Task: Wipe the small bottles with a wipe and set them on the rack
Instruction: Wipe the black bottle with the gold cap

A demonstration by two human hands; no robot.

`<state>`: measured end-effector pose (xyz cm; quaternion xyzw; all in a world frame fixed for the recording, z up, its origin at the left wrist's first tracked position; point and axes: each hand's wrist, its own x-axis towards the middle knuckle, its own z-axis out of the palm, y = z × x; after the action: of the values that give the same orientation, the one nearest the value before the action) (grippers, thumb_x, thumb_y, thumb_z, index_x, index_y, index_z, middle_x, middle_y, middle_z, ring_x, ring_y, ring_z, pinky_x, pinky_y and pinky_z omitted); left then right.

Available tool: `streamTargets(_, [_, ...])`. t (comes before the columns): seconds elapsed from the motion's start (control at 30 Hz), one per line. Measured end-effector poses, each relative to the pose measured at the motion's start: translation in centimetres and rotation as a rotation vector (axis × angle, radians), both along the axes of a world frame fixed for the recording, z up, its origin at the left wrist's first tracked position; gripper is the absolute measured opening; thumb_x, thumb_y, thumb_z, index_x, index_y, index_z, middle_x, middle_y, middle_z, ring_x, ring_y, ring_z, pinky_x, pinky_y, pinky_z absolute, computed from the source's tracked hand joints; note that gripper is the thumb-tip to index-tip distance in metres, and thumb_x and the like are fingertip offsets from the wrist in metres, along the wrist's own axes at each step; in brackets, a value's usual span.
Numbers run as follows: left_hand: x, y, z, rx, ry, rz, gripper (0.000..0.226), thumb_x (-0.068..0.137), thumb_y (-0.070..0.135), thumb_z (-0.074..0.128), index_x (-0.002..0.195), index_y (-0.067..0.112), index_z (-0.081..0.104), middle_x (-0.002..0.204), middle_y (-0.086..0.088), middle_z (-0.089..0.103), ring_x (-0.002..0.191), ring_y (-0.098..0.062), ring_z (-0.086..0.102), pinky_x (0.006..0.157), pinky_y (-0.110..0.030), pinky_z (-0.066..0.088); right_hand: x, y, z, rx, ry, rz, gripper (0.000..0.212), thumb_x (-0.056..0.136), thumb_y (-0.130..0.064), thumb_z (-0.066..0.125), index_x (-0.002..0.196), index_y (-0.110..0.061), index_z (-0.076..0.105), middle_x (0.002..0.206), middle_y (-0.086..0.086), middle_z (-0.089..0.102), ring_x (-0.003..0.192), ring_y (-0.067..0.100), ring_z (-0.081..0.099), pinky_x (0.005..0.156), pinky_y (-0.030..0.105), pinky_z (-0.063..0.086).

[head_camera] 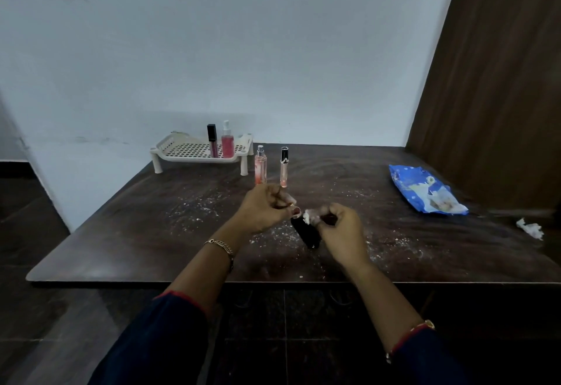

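So the dark bottle hangs tilted over the worktop, top end pinched in the left hand. Right hand fingers press the wipe near its top; rack is far-left.

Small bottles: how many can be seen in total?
5: two stand on the white rack, a dark-capped tube and a pink spray bottle; two stand beside it on the table, and; a black one is in the hands.
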<state>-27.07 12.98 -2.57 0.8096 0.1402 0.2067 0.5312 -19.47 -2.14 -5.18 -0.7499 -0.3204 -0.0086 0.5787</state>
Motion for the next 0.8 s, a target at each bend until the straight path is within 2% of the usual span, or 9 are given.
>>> streamTargets(0.13, [-0.3,-0.2,-0.4,0.018,-0.065,-0.029,0.015,0.075,-0.003,0.072,0.088,0.001,0.066,0.087,-0.009,0.071,0.083,-0.019,0.069,0.081,-0.026,0.055,-0.4,0.7,0.5,0.046,-0.023,0.055,0.019,0.081,0.005,0.064,0.077,-0.013,0.068,0.078,-0.011,0.068,0.075,-0.003,0.063,0.069,0.006,0.046])
streamTargets(0.2, [-0.3,-0.2,-0.5,-0.003,-0.097,-0.027,0.015,0.075,-0.003,0.073,0.088,0.0,0.067,0.091,-0.013,0.072,0.088,-0.022,0.069,0.085,-0.029,0.055,-0.2,0.0,-0.4,0.036,-0.06,0.038,0.016,0.079,0.006,0.065,0.074,-0.009,0.068,0.077,-0.006,0.069,0.075,0.001,0.064,0.073,0.012,0.049])
streamTargets(0.27, [-0.5,-0.2,-0.6,-0.065,-0.122,-0.019,0.02,0.075,-0.007,0.071,0.093,-0.007,0.064,0.094,-0.015,0.071,0.091,-0.024,0.068,0.087,-0.03,0.055,0.1,-1.2,-1.7,-0.023,-0.085,0.033,0.02,0.076,0.005,0.068,0.068,-0.014,0.067,0.076,-0.006,0.069,0.075,0.006,0.066,0.073,0.023,0.052])
streamTargets(0.33, [-0.4,0.1,-0.5,-0.088,-0.131,-0.04,0.019,0.075,-0.009,0.07,0.092,-0.006,0.064,0.094,-0.012,0.071,0.09,-0.021,0.068,0.088,-0.03,0.054,0.0,-2.3,-2.8,-0.119,-0.096,0.046,0.03,0.072,0.004,0.07,0.063,-0.024,0.066,0.073,-0.01,0.07,0.072,0.003,0.066,0.071,0.026,0.053])
streamTargets(0.43, [-0.6,-0.1,0.1,-0.073,-0.119,-0.113,0.018,0.076,-0.008,0.069,0.088,0.005,0.066,0.092,-0.006,0.071,0.087,-0.014,0.068,0.084,-0.025,0.055,-0.3,-2.3,-2.8,-0.118,-0.099,0.026,0.024,0.072,0.001,0.072,0.065,-0.021,0.067,0.075,-0.011,0.07,0.072,0.0,0.065,0.07,0.025,0.053])
streamTargets(0.53, [-1.1,-0.4,0.2,-0.122,-0.12,-0.133,0.018,0.077,-0.008,0.068,0.089,0.005,0.065,0.097,-0.015,0.07,0.09,-0.019,0.067,0.08,-0.024,0.056,-0.9,-1.0,-1.1,-0.036,-0.13,-0.006,0.019,0.075,-0.003,0.072,0.068,-0.019,0.065,0.076,-0.015,0.066,0.075,-0.006,0.061,0.067,0.008,0.043])
streamTargets(0.57, [-1.3,-0.4,0.2,-0.14,-0.118,-0.136,0.019,0.077,-0.008,0.067,0.09,0.006,0.065,0.099,-0.017,0.07,0.091,-0.02,0.067,0.078,-0.024,0.056,-1.1,-0.6,-0.6,-0.015,-0.149,-0.005,0.017,0.076,-0.004,0.072,0.069,-0.018,0.065,0.077,-0.014,0.066,0.076,-0.005,0.061,0.068,0.006,0.042])
streamTargets(0.7, [-2.2,-0.1,0.0,-0.22,-0.12,-0.171,0.019,0.08,-0.009,0.064,0.096,0.001,0.063,0.097,-0.009,0.072,0.091,-0.015,0.069,0.073,-0.023,0.056,-1.9,0.0,-0.7,0.014,-0.211,0.006,0.012,0.074,-0.004,0.074,0.072,-0.014,0.068,0.079,-0.011,0.067,0.078,0.0,0.062,0.073,0.016,0.049])
streamTargets(0.8, [-2.2,-0.8,-0.7,-0.274,-0.166,-0.101,0.016,0.081,-0.004,0.066,0.096,0.002,0.064,0.1,-0.009,0.072,0.087,-0.011,0.07,0.061,-0.018,0.052,-2.2,-0.6,-1.6,-0.023,-0.218,-0.001,0.014,0.074,-0.004,0.074,0.068,-0.015,0.068,0.076,-0.01,0.068,0.075,-0.001,0.063,0.071,0.02,0.051])
